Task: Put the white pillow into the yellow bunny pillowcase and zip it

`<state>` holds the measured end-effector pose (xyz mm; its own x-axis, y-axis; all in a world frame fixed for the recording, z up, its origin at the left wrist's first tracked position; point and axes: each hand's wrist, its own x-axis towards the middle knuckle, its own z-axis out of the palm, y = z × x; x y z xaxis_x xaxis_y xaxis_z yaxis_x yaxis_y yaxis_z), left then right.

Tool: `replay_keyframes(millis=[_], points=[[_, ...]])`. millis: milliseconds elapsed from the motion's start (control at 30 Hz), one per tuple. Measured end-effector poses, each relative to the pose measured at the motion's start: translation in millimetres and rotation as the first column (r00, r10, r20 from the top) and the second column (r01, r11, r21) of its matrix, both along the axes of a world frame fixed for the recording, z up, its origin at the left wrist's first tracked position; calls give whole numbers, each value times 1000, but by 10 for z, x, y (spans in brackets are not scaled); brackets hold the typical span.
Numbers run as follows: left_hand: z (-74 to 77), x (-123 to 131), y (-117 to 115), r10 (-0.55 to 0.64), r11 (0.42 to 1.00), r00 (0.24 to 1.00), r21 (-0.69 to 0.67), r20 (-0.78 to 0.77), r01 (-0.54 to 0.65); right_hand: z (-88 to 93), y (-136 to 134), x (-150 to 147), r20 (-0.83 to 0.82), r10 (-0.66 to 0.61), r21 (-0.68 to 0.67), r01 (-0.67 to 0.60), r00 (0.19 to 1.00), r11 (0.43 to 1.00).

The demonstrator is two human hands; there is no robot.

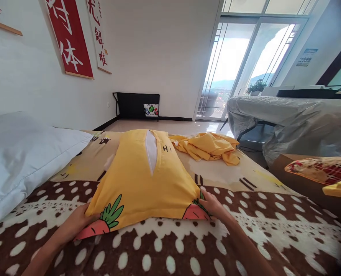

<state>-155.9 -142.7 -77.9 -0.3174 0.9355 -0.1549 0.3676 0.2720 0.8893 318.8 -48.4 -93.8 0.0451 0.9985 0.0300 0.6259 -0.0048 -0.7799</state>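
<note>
A yellow pillowcase [133,184] with carrot prints at its near corners lies over a white pillow [151,151], which shows through a long slit in the upper side. My left hand [82,216] grips the near left corner, thumb on top of the cloth beside a carrot. At the near right corner, my right hand [212,205] pinches the fabric by the other carrot's leaves. The fingers of both hands are partly hidden by the cloth. Beyond the pillow to the right, a crumpled yellow cloth [210,147] rests on the bed.
A patterned brown and cream blanket [170,245] covers the bed. At the left lies a plain white pillow [44,157]. On the right are a box [291,168] with a red net bag [317,168], and a plastic-covered table [253,107]. A black folded panel [133,105] leans against the wall.
</note>
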Motion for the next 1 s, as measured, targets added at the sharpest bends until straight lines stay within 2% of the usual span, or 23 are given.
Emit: replay_keyframes(millis=[33, 67, 100, 133, 167, 200, 267, 300, 367, 467, 533, 600, 667, 767, 867, 1000], points=[[-29, 5, -39, 50, 997, 980, 70, -191, -37, 9, -36, 9, 112, -40, 73, 32, 993, 997], [-46, 41, -85, 103, 985, 917, 166, -387, -41, 38, -81, -4, 237, -97, 195, 50, 967, 980], [-51, 111, -133, 150, 963, 816, 270, -558, 7, 85, -136, -44, 353, -153, 342, 24, 923, 939], [-47, 215, -179, 197, 919, 706, 378, -681, 107, 147, -199, -113, 449, -178, 477, -66, 876, 877], [-37, 349, -216, 207, 861, 599, 435, -774, 265, 216, -269, -208, 533, -146, 551, -211, 834, 807], [-25, 506, -241, 183, 793, 495, 425, -849, 437, 284, -341, -325, 608, -52, 554, -376, 792, 743], [-12, 851, -236, 74, 667, 290, 263, -954, 697, 382, -474, -590, 738, 175, 430, -654, 652, 622], [-14, 1017, -204, 17, 633, 201, 166, -979, 756, 399, -523, -720, 782, 247, 353, -734, 572, 580], [-35, 1291, -87, -55, 608, 96, 43, -994, 793, 362, -565, -940, 843, 258, 269, -785, 472, 558], [-68, 1498, 155, -54, 649, 69, 17, -996, 760, 187, -475, -1107, 886, 130, 303, -767, 446, 566], [-85, 1521, 294, -19, 688, 52, 25, -998, 726, 58, -356, -1112, 888, 41, 349, -730, 458, 588], [-118, 1501, 376, 23, 699, 6, 20, -1000, 715, -50, -240, -1061, 878, 5, 375, -693, 479, 615], [-182, 1477, 401, 83, 680, -32, 33, -996, 732, -139, -157, -988, 852, 29, 386, -665, 522, 639], [-303, 1465, 388, 150, 707, 0, 107, -989, 699, -236, -110, -902, 804, 87, 407, -652, 588, 640], [-366, 1462, 381, 120, 741, 45, 120, -992, 661, -264, -123, -871, 772, 151, 398, -654, 618, 644], [-320, 1434, 363, 62, 686, 60, 86, -996, 722, -193, -150, -856, 725, 267, 325, -657, 635, 681]])
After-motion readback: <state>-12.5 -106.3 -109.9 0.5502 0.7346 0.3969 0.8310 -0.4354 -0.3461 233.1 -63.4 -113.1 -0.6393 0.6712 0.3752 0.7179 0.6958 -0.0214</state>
